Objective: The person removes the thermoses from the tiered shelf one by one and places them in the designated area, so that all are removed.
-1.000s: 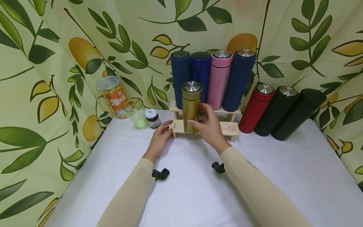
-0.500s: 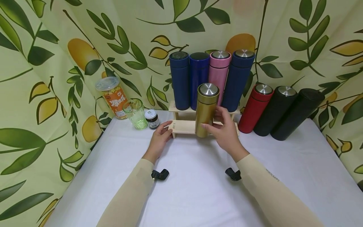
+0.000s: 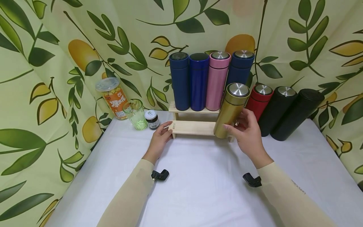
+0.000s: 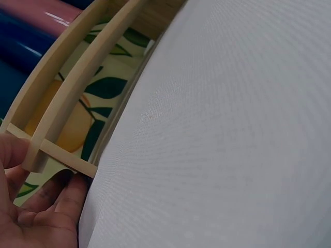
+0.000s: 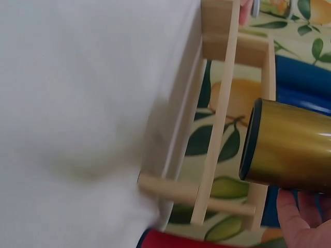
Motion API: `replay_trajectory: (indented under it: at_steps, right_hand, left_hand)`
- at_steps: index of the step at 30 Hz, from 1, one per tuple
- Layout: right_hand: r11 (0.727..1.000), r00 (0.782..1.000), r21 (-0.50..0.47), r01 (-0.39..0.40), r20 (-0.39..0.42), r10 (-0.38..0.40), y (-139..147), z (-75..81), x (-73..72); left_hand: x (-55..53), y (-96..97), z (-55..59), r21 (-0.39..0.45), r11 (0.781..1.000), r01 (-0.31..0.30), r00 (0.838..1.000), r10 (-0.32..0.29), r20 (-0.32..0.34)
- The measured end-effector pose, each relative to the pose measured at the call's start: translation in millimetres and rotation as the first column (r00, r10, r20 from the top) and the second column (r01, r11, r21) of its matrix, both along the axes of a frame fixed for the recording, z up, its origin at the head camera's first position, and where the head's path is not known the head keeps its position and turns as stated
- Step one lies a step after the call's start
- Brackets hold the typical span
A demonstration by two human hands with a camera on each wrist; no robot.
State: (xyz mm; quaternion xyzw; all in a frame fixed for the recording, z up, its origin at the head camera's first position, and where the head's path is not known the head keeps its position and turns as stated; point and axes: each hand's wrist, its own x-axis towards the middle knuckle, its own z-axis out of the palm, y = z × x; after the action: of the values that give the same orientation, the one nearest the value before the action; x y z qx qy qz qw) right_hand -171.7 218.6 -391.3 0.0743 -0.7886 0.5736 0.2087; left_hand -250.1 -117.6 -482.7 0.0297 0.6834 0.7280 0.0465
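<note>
My right hand (image 3: 250, 135) holds a gold thermos (image 3: 231, 110) with a steel lid, thumb at the front and fingers behind. The thermos tilts slightly, its top leaning right, over the right end of the lower step of a two-tier wooden stand (image 3: 193, 127). From the right wrist view, the dark base of the gold thermos (image 5: 251, 139) shows close over the stand's slats. At the stand's left end, my left hand (image 3: 158, 140) grips the lower step; the left wrist view shows its thumb and fingers (image 4: 72, 199) around the end piece.
On the upper tier stand a dark blue thermos (image 3: 179, 83), a glossy blue one (image 3: 198, 83), a pink one (image 3: 216, 83) and another navy one (image 3: 241, 67). Red (image 3: 256, 101) and black thermoses (image 3: 276, 110) stand right. Left are a snack tub (image 3: 114, 99), green glass (image 3: 137, 115) and small jar (image 3: 152, 119).
My right hand has moved the gold thermos rightward along the lower step, from its left part to its right end, and the thermos now tilts. My left hand stays on the stand.
</note>
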Motion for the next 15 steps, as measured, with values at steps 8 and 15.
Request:
replay_trajectory:
  at_steps: [8,15]
  right_hand:
    - [0.99,0.992,0.065,0.122,0.026,-0.124,29,-1.1,11.5]
    - [0.978,0.979,0.087,0.19,0.055,-0.195,51,-2.5,17.1]
  left_hand:
    - [-0.8,1.1,-0.4,0.002,1.0,-0.002,1.0,0.002,0.005]
    - [-0.8,1.3,0.6,0.002,1.0,-0.008,1.0,0.008,0.01]
